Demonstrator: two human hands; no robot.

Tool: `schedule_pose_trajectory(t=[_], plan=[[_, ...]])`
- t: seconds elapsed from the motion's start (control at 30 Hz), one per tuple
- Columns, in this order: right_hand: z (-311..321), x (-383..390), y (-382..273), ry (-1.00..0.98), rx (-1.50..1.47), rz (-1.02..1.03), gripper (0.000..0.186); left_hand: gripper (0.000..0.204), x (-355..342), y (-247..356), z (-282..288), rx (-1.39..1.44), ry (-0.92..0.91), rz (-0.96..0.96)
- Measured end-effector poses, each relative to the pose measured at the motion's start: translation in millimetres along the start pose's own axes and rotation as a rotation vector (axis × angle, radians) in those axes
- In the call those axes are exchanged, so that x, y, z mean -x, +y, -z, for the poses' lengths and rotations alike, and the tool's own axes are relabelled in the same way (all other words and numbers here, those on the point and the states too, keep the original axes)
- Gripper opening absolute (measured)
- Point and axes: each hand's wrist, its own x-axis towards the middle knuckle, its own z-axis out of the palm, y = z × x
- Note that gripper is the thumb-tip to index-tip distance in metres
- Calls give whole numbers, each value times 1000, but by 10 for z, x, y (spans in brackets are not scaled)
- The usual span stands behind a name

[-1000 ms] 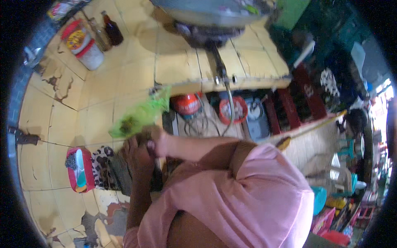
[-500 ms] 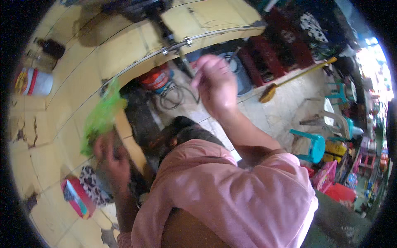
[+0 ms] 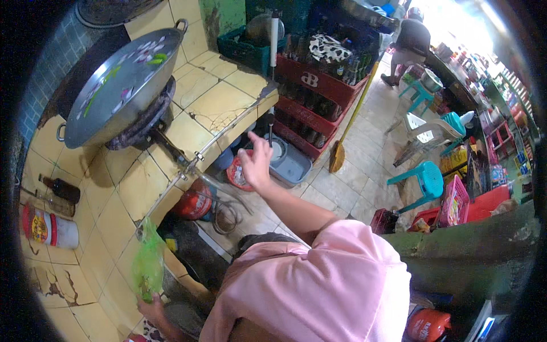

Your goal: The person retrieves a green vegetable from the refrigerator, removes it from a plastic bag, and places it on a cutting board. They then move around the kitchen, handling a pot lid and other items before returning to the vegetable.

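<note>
Left hand: the left hand (image 3: 152,309) gripped the lower end of a green plastic bag (image 3: 149,263) at the counter's (image 3: 122,219) front edge.
Right hand: the right hand (image 3: 256,163) was raised over the floor, fingers loosely spread, grasping nothing.
Bag: its long axis ran upright from the left hand, far to the left of the right hand.
Wok: the wok (image 3: 117,85) sat at the counter's back.
</note>
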Motion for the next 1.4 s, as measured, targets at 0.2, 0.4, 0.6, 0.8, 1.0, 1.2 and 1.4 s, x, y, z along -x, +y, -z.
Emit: schedule_pose_trajectory(t=[0.2, 0.4, 0.6, 0.8, 1.0, 1.2, 1.4], plan=[[224, 474, -698, -206, -263, 446, 39, 53, -33, -66, -13, 362, 137, 138], [232, 1195, -1386, -663, -675, 704, 10, 43, -121, -181, -77, 324, 209, 231], [-170, 1776, -1767, -1069, -1051, 779, 10, 32, -185, -436, -230, 162, 285, 91], [-472, 2042, -2023, -1175, -845, 1194, 12, 26, -150, -507, -279, 262, 287, -91], [-618, 2205, -1974, -1452, -490, 1146, 18, 23, -74, -377, -18, 305, 143, -209], [-526, 2167, -1877, -1226, -604, 933, 15, 27, 78, -215, -145, 475, 438, 54], [-835, 2275, -2025, -1167, -781, 873, 15, 27, 132, -463, -206, 227, 396, -147]])
